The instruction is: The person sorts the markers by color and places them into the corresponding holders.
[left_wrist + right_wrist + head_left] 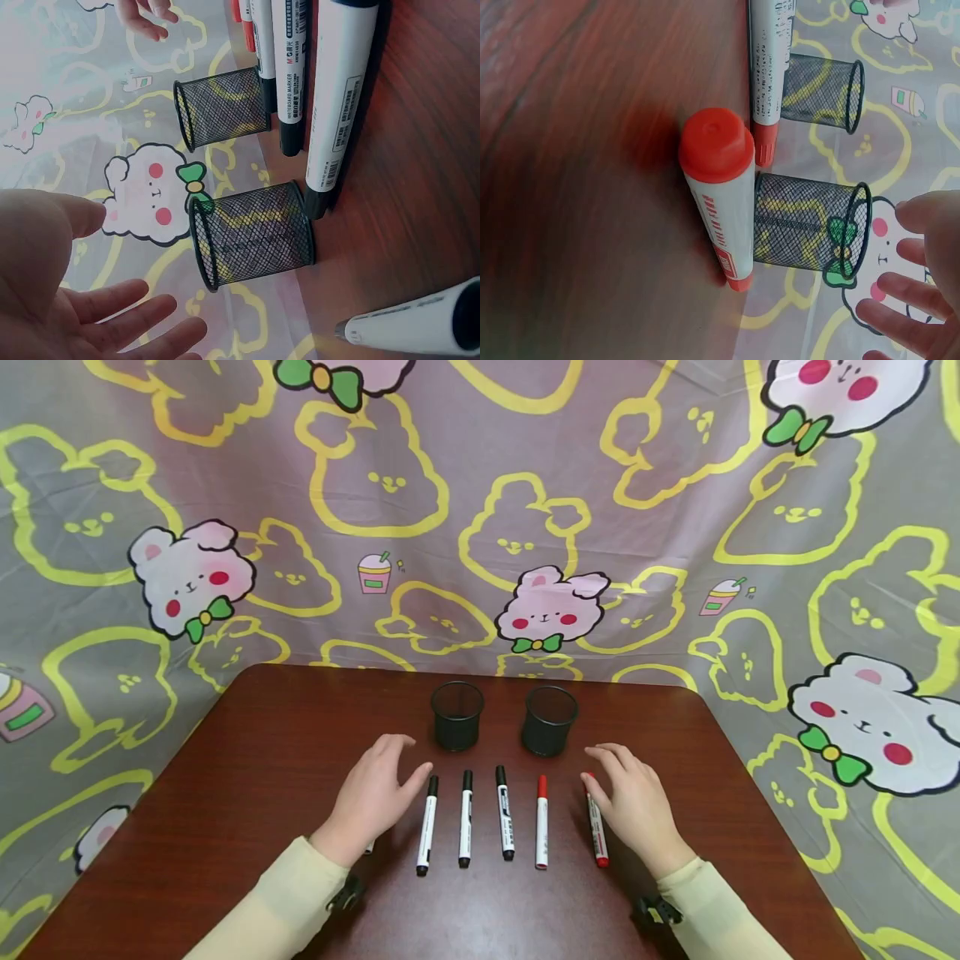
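Left hand (pixel 375 797), fingers loosely spread and holding nothing, hangs over a marker (pixel 416 322) that it mostly hides in the head view; how high is hard to judge. Right hand (pixel 633 802), likewise empty and relaxed, hovers by a red marker (pixel 597 831). Between the hands lie three black markers (pixel 466 827) and a second red one (pixel 542 827). Beyond the row, two mesh cups (pixel 457 732) stand apart on the table (pixel 300 735), before a patterned cloth (pixel 420 560).

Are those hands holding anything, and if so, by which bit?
Nothing is held: the left hand and right hand are both empty, and the whiteboard markers lie on the table.
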`<state>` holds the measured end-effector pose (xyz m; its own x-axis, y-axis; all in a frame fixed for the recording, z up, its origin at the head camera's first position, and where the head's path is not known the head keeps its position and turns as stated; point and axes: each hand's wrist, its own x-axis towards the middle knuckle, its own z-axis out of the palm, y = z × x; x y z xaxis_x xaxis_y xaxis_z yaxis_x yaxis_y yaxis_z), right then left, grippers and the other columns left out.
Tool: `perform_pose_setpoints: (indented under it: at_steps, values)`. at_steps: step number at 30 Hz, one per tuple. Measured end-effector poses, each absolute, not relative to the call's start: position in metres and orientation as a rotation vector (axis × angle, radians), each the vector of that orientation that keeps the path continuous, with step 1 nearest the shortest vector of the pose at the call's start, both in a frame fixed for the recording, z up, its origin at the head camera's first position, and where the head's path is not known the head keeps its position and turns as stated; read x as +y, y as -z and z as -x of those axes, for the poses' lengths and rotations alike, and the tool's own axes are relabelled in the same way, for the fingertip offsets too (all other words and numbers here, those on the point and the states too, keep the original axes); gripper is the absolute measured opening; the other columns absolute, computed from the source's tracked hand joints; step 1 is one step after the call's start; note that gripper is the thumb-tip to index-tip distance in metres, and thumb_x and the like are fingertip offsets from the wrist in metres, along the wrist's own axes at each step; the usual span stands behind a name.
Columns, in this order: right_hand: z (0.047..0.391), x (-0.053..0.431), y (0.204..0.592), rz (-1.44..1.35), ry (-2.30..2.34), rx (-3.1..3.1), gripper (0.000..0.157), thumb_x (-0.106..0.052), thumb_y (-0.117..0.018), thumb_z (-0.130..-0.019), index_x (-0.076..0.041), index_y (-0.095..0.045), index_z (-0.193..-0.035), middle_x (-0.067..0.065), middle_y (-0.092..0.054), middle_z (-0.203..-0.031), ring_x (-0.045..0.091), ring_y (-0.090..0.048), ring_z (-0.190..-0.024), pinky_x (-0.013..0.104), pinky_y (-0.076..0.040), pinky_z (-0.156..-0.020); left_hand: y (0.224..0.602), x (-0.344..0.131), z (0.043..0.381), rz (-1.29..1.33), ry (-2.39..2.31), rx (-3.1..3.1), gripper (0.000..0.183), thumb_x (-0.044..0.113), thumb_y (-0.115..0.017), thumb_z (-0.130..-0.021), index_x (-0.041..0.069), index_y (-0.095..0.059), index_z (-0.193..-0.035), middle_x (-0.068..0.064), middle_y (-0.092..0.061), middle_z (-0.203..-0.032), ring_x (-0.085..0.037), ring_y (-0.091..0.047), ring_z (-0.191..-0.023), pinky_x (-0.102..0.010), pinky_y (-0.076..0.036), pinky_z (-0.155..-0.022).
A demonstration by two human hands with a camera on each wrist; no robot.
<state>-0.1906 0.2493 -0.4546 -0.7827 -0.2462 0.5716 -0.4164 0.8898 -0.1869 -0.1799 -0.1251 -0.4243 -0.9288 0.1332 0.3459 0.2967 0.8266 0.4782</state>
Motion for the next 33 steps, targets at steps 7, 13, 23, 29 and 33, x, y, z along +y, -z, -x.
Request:
perform_pose_setpoints:
  at_steps: [7,13,23,29,33]
  values:
    - [0.191,0.25,0.454,-0.492,-0.403,-2.509,0.039,-0.02,-0.079,-0.089,-0.009,-0.069,-0.125,0.012,-0.067,-0.12,0.033,-0.068,-0.107,0.058,-0.052,-0.088,0.422,-0.124,0.19,0.251,0.889,-2.761,0.057,0.034,-0.073,-0.096,-0.001,-0.055,-0.138,-0.019,-0.06,-0.134,-0.035,-0.063,-0.12,-0.052,-0.054,-0.098]
    - [0.192,0.252,0.452,-0.505,-0.399,-2.503,0.038,-0.019,-0.08,-0.089,-0.008,-0.069,-0.124,0.012,-0.068,-0.117,0.033,-0.069,-0.105,0.057,-0.054,-0.086,0.421,-0.123,0.202,0.179,0.997,-2.795,0.068,0.037,-0.072,-0.097,-0.002,-0.045,-0.146,-0.024,-0.051,-0.144,-0.038,-0.06,-0.123,-0.053,-0.052,-0.1]
    - [0.194,0.253,0.446,-0.499,-0.397,-2.489,0.038,-0.018,-0.08,-0.089,-0.008,-0.069,-0.124,0.011,-0.07,-0.114,0.032,-0.07,-0.1,0.055,-0.055,-0.083,0.425,-0.118,0.224,0.063,1.209,-2.785,0.08,0.039,-0.072,-0.096,-0.001,-0.034,-0.154,-0.024,-0.041,-0.151,-0.04,-0.057,-0.128,-0.056,-0.05,-0.104]
    - [0.193,0.254,0.446,-0.5,-0.392,-2.494,0.038,-0.02,-0.079,-0.09,-0.01,-0.069,-0.125,0.011,-0.07,-0.115,0.032,-0.071,-0.1,0.055,-0.055,-0.083,0.427,-0.115,0.239,0.017,1.347,-2.804,0.09,0.043,-0.074,-0.094,0.0,-0.026,-0.157,-0.025,-0.033,-0.157,-0.042,-0.049,-0.137,-0.058,-0.044,-0.111]
    - [0.193,0.255,0.447,-0.501,-0.393,-2.503,0.038,-0.02,-0.078,-0.09,-0.01,-0.068,-0.125,0.011,-0.07,-0.114,0.032,-0.071,-0.1,0.055,-0.055,-0.084,0.427,-0.114,0.246,0.008,1.39,-2.811,0.094,0.044,-0.075,-0.093,0.001,-0.024,-0.159,-0.025,-0.03,-0.159,-0.042,-0.048,-0.139,-0.058,-0.042,-0.113]
